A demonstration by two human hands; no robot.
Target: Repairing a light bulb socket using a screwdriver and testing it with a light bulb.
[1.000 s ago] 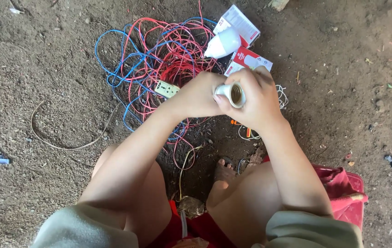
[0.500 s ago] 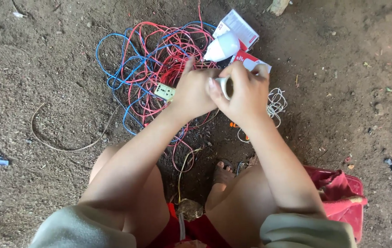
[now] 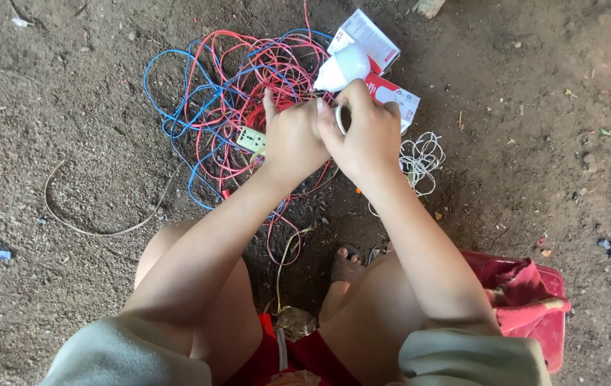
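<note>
Gripping the small white ring-shaped fitting in our closed right hand, we steady it with our curled left hand above the wire tangle.

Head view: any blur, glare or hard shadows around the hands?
Head view: soft, even daylight, no glare; hands sharp, no motion blur; only a diffuse shadow under the legs; wire tangle and dirt ground in focus; slight wide-angle stretch at edges.

Smooth plastic bulb, glossy cartons (cardboard), rough dirt

Bare, gritty dirt floor
</note>
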